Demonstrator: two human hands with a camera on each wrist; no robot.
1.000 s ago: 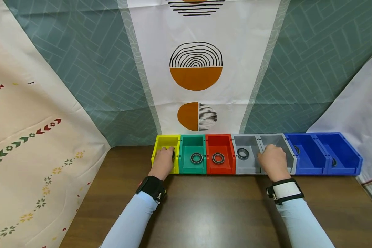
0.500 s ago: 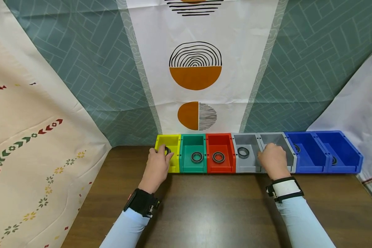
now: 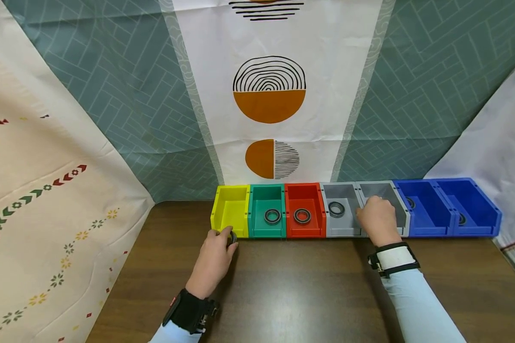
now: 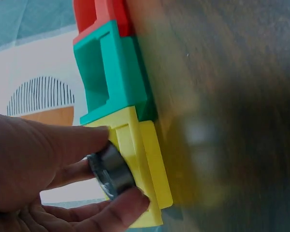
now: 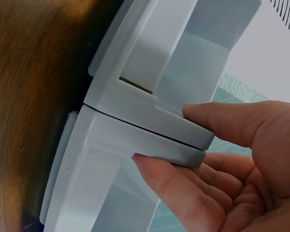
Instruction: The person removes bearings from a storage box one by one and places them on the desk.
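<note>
My left hand pinches a ball bearing between thumb and fingers, at the front edge of the yellow bin. Seen from the left wrist, the ring is tilted and overlaps the bin's front lip. My right hand grips the adjoining side walls of two grey bins, the thumb inside one grey bin and the fingers inside the other grey bin. Another bearing lies in the left grey bin. The floor of the right grey bin is partly hidden by my hand.
Between the yellow and grey bins stand a green bin and a red bin, each with a bearing inside. Two blue bins end the row on the right, with bearings partly showing. A patterned cloth hangs behind the brown table.
My left hand has drawn back toward me, bringing the bearing from inside the yellow bin to its front edge. My right hand has kept its grip on the grey bin walls.
</note>
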